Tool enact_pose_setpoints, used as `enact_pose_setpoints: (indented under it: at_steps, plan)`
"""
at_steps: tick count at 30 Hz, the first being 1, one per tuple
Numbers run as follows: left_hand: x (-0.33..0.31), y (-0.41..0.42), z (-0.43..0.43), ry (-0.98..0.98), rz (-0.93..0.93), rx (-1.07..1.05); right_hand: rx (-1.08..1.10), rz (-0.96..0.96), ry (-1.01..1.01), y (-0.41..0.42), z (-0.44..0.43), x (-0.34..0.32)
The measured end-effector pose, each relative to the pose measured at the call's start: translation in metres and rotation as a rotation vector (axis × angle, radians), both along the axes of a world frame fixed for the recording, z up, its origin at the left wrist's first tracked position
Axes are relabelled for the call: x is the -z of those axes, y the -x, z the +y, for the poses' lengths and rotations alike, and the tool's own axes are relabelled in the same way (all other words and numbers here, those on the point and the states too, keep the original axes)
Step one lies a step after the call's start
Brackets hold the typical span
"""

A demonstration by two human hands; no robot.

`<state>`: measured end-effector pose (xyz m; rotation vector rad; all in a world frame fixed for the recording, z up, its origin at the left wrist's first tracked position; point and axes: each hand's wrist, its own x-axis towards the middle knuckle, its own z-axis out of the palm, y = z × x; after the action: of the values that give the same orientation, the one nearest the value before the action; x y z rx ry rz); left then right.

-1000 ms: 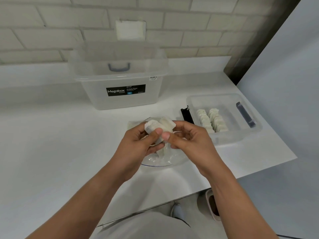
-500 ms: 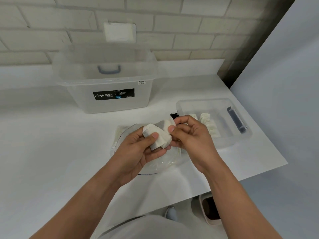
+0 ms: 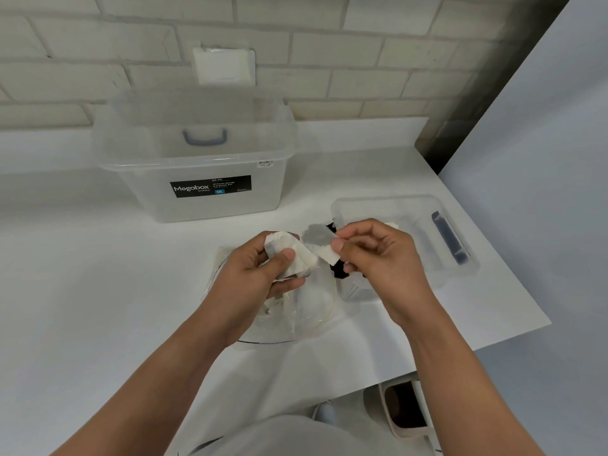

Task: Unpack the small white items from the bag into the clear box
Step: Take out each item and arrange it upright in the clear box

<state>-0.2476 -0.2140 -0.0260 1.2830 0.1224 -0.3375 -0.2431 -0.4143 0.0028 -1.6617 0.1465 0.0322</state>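
My left hand [image 3: 263, 274] grips a bunch of small white items [image 3: 292, 255] just above the clear plastic bag [image 3: 302, 311], which lies crumpled on the table. My right hand [image 3: 378, 258] pinches one white item [image 3: 327, 253] between thumb and fingers, pulling it away from the bunch. The small clear box [image 3: 411, 205] stands just right of my hands; my right hand hides most of its inside and the white items in it.
A large clear Megabox tub [image 3: 197, 159] stands at the back against the brick wall. A dark blue handle part [image 3: 449, 238] lies in the small box. A black object [image 3: 339, 269] peeks out under my right hand. The table edge [image 3: 513, 337] runs near right, a bin [image 3: 404, 413] below.
My right hand has pulled one white item apart from the bunch in my left hand. The view has shifted, so the boxes sit further left in frame.
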Motion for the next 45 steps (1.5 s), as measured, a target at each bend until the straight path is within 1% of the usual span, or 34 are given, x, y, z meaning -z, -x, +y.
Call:
enact_pose_setpoints:
  at_steps: [2, 4, 6, 8, 11, 13, 16, 19, 21, 23, 25, 28, 31, 36, 37, 39, 41, 45]
  plan:
    - [-0.001, -0.001, -0.003, 0.016, 0.005, -0.022, 0.038, 0.019, -0.195, 0.004, 0.002, 0.004]
    - [-0.003, -0.002, -0.006, 0.022, 0.001, -0.02, 0.051, 0.013, -0.334, 0.008, 0.007, 0.008]
    - [-0.005, -0.003, -0.01, 0.018, -0.004, -0.012, 0.073, -0.002, -0.396, 0.01, 0.012, 0.011]
    - [-0.007, -0.004, -0.013, 0.032, 0.003, -0.004, 0.103, -0.014, -0.375, 0.01, 0.011, 0.014]
    - [-0.01, -0.003, -0.017, 0.065, 0.016, 0.036, 0.11, -0.037, -0.23, 0.011, 0.006, 0.017]
    - [-0.011, -0.001, -0.02, 0.035, -0.012, 0.056, 0.103, -0.041, -0.15, 0.012, 0.002, 0.018]
    - [-0.012, 0.001, -0.024, -0.044, -0.067, 0.043, 0.028, -0.028, -0.057, 0.014, -0.003, 0.018]
    - [-0.012, 0.002, -0.026, -0.136, -0.091, 0.035, -0.042, -0.078, 0.129, 0.013, -0.012, 0.01]
    - [-0.012, 0.002, -0.026, -0.219, -0.116, 0.043, -0.065, -0.128, 0.216, 0.01, -0.019, -0.001]
    - [-0.01, 0.001, -0.028, -0.291, -0.146, 0.063, -0.135, -0.157, 0.318, 0.005, -0.026, -0.012]
    - [-0.01, 0.001, -0.032, -0.324, -0.16, 0.081, -0.221, -0.165, 0.451, -0.001, -0.034, -0.02]
    - [-0.009, 0.002, -0.041, -0.301, -0.147, 0.1, -0.3, -0.162, 0.588, -0.009, -0.046, -0.03]
    - [-0.007, 0.003, -0.05, -0.234, -0.102, 0.126, -0.356, -0.18, 0.658, -0.014, -0.059, -0.046]
    - [-0.004, 0.0, -0.058, -0.114, -0.046, 0.037, -0.204, -0.281, 0.664, -0.031, -0.101, -0.077]
    - [-0.003, 0.0, -0.059, -0.103, -0.043, 0.023, -0.175, -0.304, 0.704, -0.036, -0.109, -0.081]
    - [-0.003, 0.0, -0.06, -0.093, -0.04, 0.01, -0.118, -0.337, 0.894, -0.05, -0.125, -0.083]
    - [-0.002, 0.001, -0.062, -0.091, -0.042, 0.002, -0.1, -0.31, 1.07, -0.07, -0.138, -0.075]
    - [-0.003, 0.003, -0.064, -0.092, -0.051, -0.041, -0.198, -0.192, 1.341, -0.106, -0.156, -0.034]
